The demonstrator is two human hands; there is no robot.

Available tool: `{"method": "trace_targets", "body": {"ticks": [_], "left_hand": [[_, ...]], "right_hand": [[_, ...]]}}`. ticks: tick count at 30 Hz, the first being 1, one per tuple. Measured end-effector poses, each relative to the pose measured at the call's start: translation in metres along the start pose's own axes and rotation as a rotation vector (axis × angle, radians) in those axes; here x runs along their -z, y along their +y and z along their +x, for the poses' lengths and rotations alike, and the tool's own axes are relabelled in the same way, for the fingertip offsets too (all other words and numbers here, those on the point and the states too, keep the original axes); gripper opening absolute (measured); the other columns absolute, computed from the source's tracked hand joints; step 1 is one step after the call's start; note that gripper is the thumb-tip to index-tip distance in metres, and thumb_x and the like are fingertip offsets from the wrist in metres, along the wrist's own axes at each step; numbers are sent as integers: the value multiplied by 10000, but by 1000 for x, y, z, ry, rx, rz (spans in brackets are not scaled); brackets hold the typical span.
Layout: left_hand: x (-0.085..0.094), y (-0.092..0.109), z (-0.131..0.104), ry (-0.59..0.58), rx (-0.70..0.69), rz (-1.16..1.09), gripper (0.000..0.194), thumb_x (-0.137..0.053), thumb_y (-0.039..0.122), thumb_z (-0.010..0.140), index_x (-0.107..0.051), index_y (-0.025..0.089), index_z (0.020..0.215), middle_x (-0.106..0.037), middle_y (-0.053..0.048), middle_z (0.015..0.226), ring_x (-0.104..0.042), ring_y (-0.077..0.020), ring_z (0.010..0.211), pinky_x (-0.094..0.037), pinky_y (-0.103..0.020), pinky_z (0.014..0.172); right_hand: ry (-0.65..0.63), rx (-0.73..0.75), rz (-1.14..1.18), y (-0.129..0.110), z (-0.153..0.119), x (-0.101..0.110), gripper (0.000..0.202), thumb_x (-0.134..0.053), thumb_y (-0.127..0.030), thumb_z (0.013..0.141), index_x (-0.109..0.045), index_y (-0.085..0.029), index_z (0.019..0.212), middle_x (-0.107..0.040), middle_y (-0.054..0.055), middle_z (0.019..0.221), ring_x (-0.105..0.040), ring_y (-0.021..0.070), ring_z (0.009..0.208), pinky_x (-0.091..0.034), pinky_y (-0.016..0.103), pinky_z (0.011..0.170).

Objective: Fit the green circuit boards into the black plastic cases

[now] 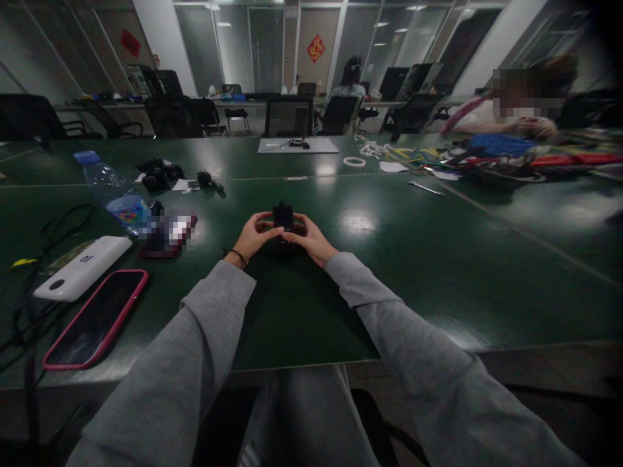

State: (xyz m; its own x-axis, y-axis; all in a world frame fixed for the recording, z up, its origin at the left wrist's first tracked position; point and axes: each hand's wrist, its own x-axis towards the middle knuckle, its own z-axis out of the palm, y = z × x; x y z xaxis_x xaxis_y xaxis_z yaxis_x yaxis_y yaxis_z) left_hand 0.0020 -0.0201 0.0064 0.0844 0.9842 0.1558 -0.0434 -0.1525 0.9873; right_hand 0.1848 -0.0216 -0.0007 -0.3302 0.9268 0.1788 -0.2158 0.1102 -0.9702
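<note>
Between my two hands is a small black device with a square dark screen [283, 218], held upright just over the green table [302, 311]. My left hand [256, 237] grips it from the left, thumb laid across its lower front. From the right, my right hand [311, 240] closes on it too, and the two thumbs almost meet below the screen. The fingers behind the device are partly hidden. A darker part shows beneath the thumbs, but its shape is hard to make out.
To the left are a plastic bottle [117, 194], a white power bank [84, 268], a phone in a pink case [97, 319] and black cables [24, 311]. A wrench [426, 188], a white tape ring [354, 161] and a grey board [298, 146] lie farther back. Another person sits at right.
</note>
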Motion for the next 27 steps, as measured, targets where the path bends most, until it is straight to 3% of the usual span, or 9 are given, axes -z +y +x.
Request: {"method": "trace_targets", "body": {"ticks": [13,27], "left_hand": [[-2,1,-2,25,15,16,710,-885,347,558,-539,174,1153,-645,-50,958,-628,-194,921,-460,-398,920],[2,-1,0,-9,34,-42,690,-882,320,566,-560,180,1161,-684,-65,983,-652,-209,954,-480,-405,920]], "right_hand": [[-11,13,-79,-5,-2,-5,707,-854,-379,614,-487,-238,1202,-649,43,1023,-610,245,1055,-451,519,1030],[-22,-11,-17,-2,0,-1,713,-870,-357,607,-498,-251,1206,-648,44,1066,-602,245,1098,-444,507,1053]]}}
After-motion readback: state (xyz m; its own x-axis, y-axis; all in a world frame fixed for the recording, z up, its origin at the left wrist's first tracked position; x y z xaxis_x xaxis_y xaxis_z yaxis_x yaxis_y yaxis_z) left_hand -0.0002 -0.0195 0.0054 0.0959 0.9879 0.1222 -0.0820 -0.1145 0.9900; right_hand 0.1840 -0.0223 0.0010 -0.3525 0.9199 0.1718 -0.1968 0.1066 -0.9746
